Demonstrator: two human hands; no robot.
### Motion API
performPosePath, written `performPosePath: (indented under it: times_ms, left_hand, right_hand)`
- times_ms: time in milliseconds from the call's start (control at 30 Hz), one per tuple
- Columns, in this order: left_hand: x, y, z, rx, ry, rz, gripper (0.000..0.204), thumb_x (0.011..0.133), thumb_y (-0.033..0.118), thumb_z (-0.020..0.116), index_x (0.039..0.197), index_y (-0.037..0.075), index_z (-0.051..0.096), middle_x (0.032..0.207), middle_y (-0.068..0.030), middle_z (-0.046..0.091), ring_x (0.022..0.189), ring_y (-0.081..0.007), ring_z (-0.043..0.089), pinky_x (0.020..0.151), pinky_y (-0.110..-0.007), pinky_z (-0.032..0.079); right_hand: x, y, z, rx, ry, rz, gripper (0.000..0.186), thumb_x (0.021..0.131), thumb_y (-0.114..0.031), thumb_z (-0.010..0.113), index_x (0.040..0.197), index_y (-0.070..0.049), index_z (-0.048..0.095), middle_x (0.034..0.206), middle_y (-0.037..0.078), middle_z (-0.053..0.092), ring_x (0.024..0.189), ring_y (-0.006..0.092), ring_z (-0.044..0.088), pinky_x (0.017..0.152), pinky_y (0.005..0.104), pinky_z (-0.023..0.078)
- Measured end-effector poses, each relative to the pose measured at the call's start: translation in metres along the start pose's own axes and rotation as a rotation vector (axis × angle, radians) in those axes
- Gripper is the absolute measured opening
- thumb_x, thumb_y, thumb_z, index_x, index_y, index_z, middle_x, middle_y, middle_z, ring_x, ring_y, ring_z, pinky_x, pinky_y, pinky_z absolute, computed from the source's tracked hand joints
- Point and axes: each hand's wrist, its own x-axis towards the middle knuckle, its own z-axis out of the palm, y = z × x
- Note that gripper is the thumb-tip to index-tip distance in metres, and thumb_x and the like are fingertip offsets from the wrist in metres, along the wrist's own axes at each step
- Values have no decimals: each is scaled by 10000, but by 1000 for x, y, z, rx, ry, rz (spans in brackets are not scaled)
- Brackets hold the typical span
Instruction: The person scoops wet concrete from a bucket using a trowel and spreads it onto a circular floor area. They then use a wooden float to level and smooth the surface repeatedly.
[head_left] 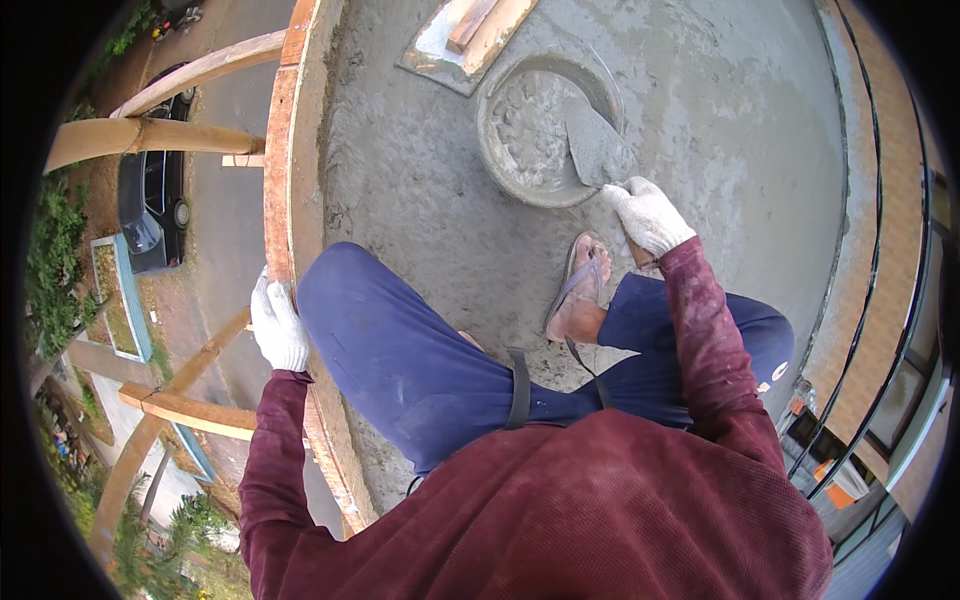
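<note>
My gloved left hand (277, 322) grips the wooden board (283, 200) along the edge of the concrete slab, beside my left knee. My gloved right hand (645, 217) is closed on the handle of a trowel (590, 145), whose mortar-coated blade rests inside a round bucket (499, 135) holding wet grey mortar. The bucket stands on the wet concrete slab (730, 120) ahead of me, above my sandalled foot (580, 280).
A mortar-stained board (425, 55) carrying a wooden block (470, 25) lies at the top. Timber and bamboo poles (180, 132) jut beyond the left edge, high above a road with a parked dark car (150, 210). Black cables (870, 220) run along the right side.
</note>
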Motion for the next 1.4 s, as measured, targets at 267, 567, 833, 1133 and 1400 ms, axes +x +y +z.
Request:
performPosePath:
  times_ms: [267,567,833,1133,1400]
  left_hand:
    - [1,23,-1,-19,-17,-33,479,1131,320,480,1459,-20,560,1386,-193,640,1223,-277,645,1088,-389,484]
    - [1,16,5,-59,-34,-29,481,1136,319,461,1460,-23,555,1377,-193,639,1216,-269,638,1066,-380,489]
    - [-2,22,-12,38,-9,15,454,1116,339,455,1396,23,622,1290,-199,693,1211,-319,658,1069,-405,486]
    - [-7,18,-2,-103,72,157,505,1129,339,454,1490,-5,529,1448,-203,603,1352,-320,579,1177,-428,415]
    - [-8,18,-4,-88,94,173,466,1125,271,425,1490,1,530,1443,-199,601,1353,-319,577,1182,-416,407]
  right_hand:
    - [11,-34,12,669,-204,103,425,1046,-422,633,1101,-1,652,803,62,649,597,140,574,536,337,491]
    - [-18,17,37,896,-155,31,372,1058,-313,632,1267,-5,612,893,68,658,620,137,590,541,313,507]
    - [-55,-30,40,1017,-207,-50,313,1036,-188,647,1269,4,567,822,46,612,567,114,579,444,259,483]
    - [-6,-141,175,51,-70,-530,378,1013,-263,618,1261,17,563,862,192,689,638,275,704,553,412,549]
    - [38,-179,194,761,-527,-31,357,1083,-372,522,1203,-36,539,848,69,586,600,172,599,510,364,550]
